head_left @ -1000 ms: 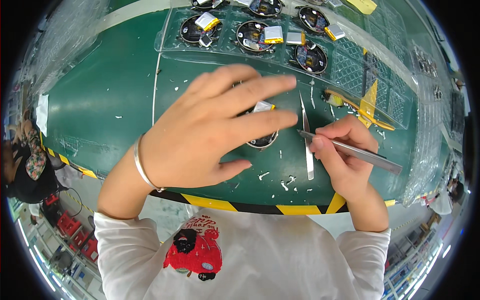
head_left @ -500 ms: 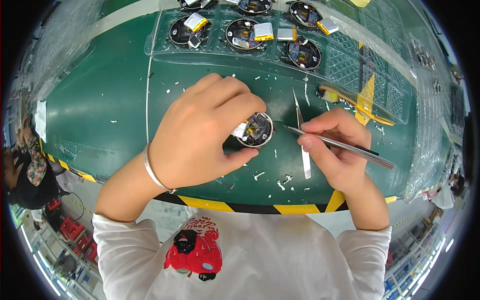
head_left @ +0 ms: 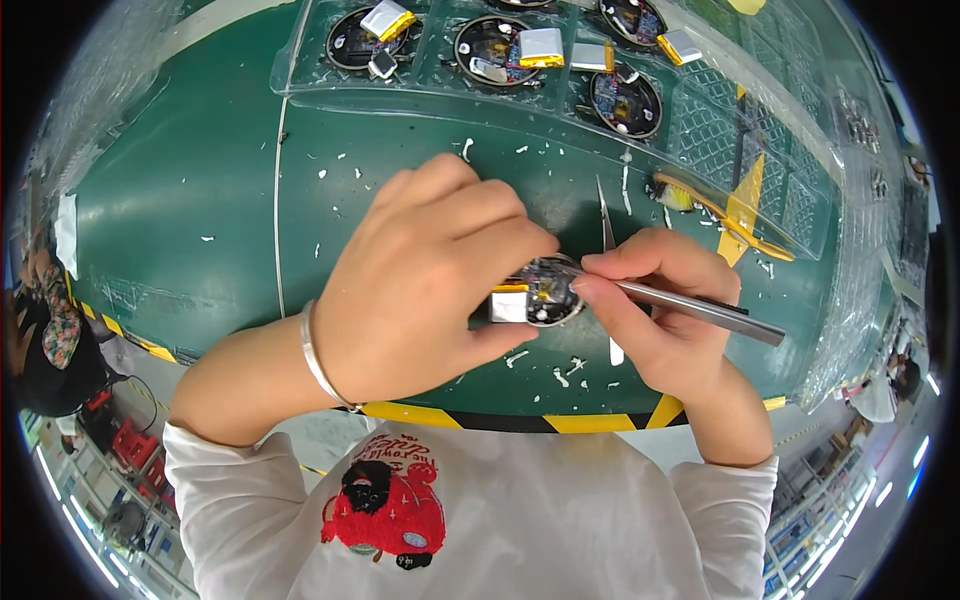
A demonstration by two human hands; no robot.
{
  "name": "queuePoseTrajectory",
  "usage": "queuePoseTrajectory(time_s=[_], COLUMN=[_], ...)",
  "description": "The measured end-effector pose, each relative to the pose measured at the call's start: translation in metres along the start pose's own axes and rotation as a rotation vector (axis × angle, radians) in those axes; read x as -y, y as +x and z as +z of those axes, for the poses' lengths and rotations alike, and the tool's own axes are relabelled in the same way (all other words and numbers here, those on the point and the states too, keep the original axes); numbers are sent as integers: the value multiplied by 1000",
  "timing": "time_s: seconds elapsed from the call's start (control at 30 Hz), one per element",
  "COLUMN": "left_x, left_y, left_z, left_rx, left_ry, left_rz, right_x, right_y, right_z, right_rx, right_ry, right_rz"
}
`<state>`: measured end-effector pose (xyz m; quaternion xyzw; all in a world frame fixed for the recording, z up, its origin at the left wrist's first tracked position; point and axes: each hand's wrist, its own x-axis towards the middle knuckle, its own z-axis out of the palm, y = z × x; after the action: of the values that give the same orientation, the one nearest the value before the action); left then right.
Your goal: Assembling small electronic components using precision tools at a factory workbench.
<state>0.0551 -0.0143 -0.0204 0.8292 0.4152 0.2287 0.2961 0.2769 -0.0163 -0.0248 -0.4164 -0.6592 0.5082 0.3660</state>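
My left hand (head_left: 440, 270) is wrapped around the rim of a round black electronic housing (head_left: 558, 300) on the green mat. A white battery (head_left: 508, 306) with a yellow edge hangs out of the housing beside my left thumb. In my right hand (head_left: 665, 300), metal tweezers (head_left: 705, 308) are pinched between thumb and fingers. Their tip reaches the right side of the housing; my fingers partly hide the contact. A second pair of tweezers (head_left: 606, 215) lies on the mat behind my right hand, its middle covered.
A clear plastic tray (head_left: 420, 100) at the back carries several similar round housings (head_left: 626, 104) with batteries. A wooden-handled brush (head_left: 735, 222) lies along its front edge, at the right. White scraps (head_left: 568, 372) dot the green mat (head_left: 200, 190). Yellow-black tape (head_left: 590, 422) lines the near edge.
My left hand and the housing have shifted slightly right and nearer to me. The tweezers' tip has gone from beside the housing to its right side. The battery now shows more.
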Motion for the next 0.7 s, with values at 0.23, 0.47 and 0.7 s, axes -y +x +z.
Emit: queuePoseTrajectory(time_s=[0.23,0.47,0.7], left_x=[-4,-3,-4], left_y=[1,1,1], left_z=[9,9,10], left_rx=[-11,-7,-23], left_ry=[-59,-70,-67], left_rz=[-45,-52,-45], right_x=[2,7,0], right_y=[2,2,-5], right_z=[-5,-7,3], right_rx=[27,95,13], right_ry=[-72,-146,-272], right_rz=[15,41,-147])
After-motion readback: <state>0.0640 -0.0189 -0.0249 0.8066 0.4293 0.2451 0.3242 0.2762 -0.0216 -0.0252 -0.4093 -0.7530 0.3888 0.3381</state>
